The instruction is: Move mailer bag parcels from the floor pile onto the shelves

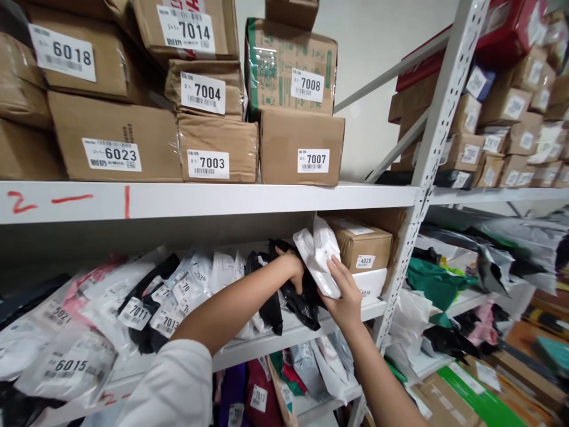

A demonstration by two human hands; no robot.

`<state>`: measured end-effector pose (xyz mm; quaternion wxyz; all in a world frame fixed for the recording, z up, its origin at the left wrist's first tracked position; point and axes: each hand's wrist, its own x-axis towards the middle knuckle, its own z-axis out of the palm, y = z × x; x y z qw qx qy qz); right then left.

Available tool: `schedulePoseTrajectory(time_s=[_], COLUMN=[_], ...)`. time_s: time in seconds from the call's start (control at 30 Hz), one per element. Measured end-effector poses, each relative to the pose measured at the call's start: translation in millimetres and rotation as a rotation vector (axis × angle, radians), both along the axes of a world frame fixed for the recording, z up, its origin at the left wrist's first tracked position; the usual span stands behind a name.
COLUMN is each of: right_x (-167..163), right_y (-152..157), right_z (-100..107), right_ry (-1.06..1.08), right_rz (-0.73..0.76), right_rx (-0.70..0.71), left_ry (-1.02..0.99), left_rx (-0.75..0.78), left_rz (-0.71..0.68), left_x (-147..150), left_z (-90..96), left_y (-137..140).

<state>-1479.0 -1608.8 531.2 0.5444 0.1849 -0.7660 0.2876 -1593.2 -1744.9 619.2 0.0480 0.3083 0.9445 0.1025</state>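
Note:
My right hand (pixel 344 293) grips white plastic mailing bags (pixel 320 252), thumb underneath and fingers on their right side. They are tilted upright in front of the cardboard box labelled 4039 (pixel 364 246). To their left, my left hand (pixel 291 270) reaches in among black plastic mailing bags (pixel 296 305), its fingers curled over one and partly hidden behind the wrist. The black bags lie on the middle shelf (pixel 240 350). Further left on it is a row of white, clear and black parcels, among them a bag labelled 6015 (pixel 66 365).
Labelled cardboard boxes (pixel 302 145) stand on the upper shelf (pixel 249 200), just above my hands. A perforated metal post (pixel 427 160) rises on the right, with another loaded rack beyond. More bags (pixel 262 391) fill the shelf below. Flat cartons (pixel 448 397) lie at lower right.

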Motion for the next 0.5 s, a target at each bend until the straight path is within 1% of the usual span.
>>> schedulePoseTrajectory(time_s=[0.07,0.1,0.17,0.23,0.3,0.37,0.43,0.5], right_x=[-15,-20,-27,-28,-25,-22,-21,-20], right_y=[5,8,12,11,4,-3,-6,-5], right_z=[4,6,9,12,15,17,17,13], right_ry=[-0.119,-0.186,-0.317,-0.428,-0.480,-0.455,-0.374,-0.286], right_rz=[0.009,0.009,-0.021,-0.107,-0.209,-0.295,-0.357,-0.402], right_rx=[-0.023,-0.040,-0.080,-0.061,0.010,0.064,0.045,-0.045], left_ry=[0.028,0.038,0.039,0.042,0.059,0.064,0.058,0.089], left_rx=[-0.269,-0.366,-0.462,-0.518,-0.538,-0.487,-0.397,-0.341], left_rz=[-0.009,-0.034,-0.107,-0.176,-0.227,-0.296,-0.339,-0.308], left_x=[14,20,28,29,26,22,19,19], left_z=[10.6,16.5,27.3,35.7,42.4,49.9,59.3,68.5], left_y=[-1,-2,-6,-10,-17,-26,-34,-40])
